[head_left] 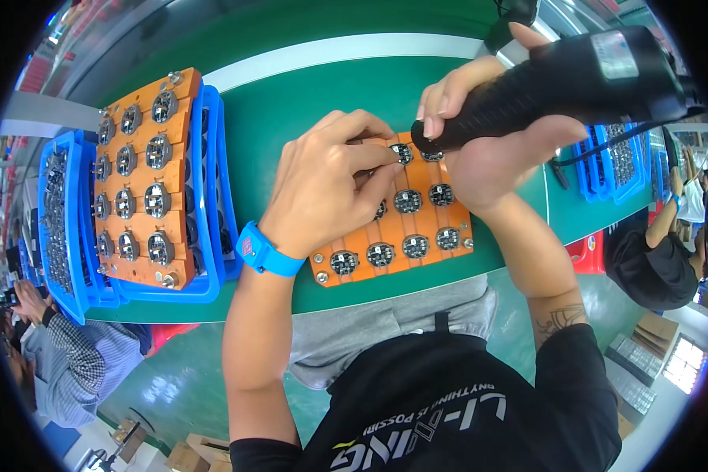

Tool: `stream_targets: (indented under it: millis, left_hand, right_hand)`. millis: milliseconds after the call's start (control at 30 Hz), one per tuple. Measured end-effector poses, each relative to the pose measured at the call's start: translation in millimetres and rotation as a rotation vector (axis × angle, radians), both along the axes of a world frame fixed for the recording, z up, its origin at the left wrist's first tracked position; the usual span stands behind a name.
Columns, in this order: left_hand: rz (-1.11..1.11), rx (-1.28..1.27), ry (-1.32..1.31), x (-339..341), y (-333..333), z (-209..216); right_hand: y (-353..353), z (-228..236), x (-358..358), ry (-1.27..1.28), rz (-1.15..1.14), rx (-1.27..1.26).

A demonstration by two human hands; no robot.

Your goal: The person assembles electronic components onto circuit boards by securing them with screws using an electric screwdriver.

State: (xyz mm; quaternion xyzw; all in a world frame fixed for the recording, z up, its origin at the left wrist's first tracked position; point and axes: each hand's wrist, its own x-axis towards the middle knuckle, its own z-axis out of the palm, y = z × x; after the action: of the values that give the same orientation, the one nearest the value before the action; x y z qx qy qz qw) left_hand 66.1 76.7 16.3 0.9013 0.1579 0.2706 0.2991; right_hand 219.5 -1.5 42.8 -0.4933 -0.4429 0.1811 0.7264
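An orange fixture board [440,256] lies on the green bench, with several round grey motor-like parts with small circuit boards seated in its holes. My left hand [330,169] is over its left side. The fingers are bent together at the far row, fingertips against a round part [402,153]; whether anything small is pinched there is hidden. My right hand [499,165] is closed around a black electric screwdriver [543,86], which slants down left. Its tip end meets the far row beside my left fingertips, and the bit cannot be seen.
A second orange board [141,216] filled with round parts rests on stacked blue trays [212,287] at the left. More blue trays [629,185] of parts stand at the right. A cable runs from the screwdriver. Other people sit at both sides.
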Motion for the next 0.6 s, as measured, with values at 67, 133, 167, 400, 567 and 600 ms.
stream_targets:
  millis: [67,133,167,400,567,600]
  left_hand:
    - [-0.003,0.004,-0.004,0.9,-0.3,0.3]
    - [0.011,0.001,-0.003,0.4,-0.9,0.8]
    - [0.01,0.001,-0.002,0.4,-1.1,0.6]
    - [0.008,0.006,0.003,1.6,-0.5,0.1]
    - [0.015,-0.003,0.009,1.7,-1.4,1.5]
    - [0.012,0.0,0.007,1.6,-1.1,0.7]
  right_hand:
    - [1.5,-4.2,1.0,0.012,-0.001,0.032]
    - [3.3,-6.3,2.2,0.029,0.003,0.064]
    - [3.8,-5.9,2.9,0.007,0.026,0.045]
    - [6.6,-4.9,6.1,-0.042,0.037,0.042]
    - [2.3,-10.0,7.2,0.072,0.076,0.064]
    - [2.0,-10.5,5.7,0.028,0.062,0.055]
